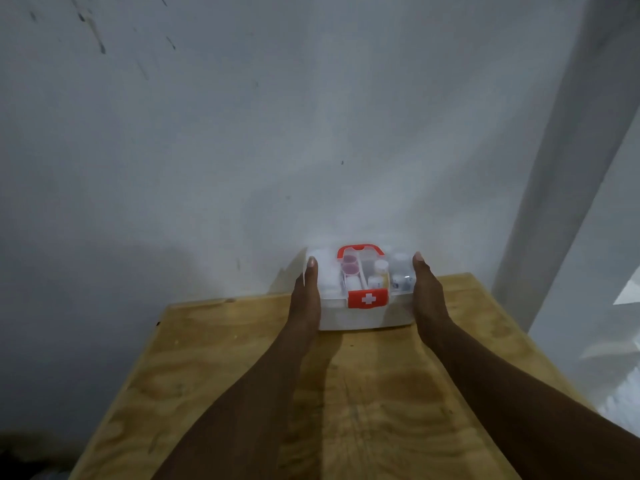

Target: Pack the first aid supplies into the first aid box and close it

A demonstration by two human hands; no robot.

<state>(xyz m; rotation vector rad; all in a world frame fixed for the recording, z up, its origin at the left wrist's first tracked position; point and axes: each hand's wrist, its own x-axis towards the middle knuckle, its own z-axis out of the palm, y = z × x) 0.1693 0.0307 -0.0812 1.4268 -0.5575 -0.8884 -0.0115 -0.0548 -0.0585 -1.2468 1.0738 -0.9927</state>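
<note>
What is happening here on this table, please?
A person holds a white first aid box between both hands on a wooden table, close to the wall. The left hand and right hand press flat against its sides. Small bottles show inside, and the red latch looks closed.

Milky, see-through white for the first aid box point(367, 318). Bright red on its handle point(360, 249) and on the front latch point(367, 299), there with a small white cross. Inside: pale pink on a cup point(349, 265), faint yellow on a white-capped bottle point(380, 271), otherwise white and too blurred to tell. Light tan for the plywood surface point(225, 375), with wavy brown grain and darker honey patches. Pale grey-white on the wall point(311, 116), with a few dark streaks at upper left.
</note>
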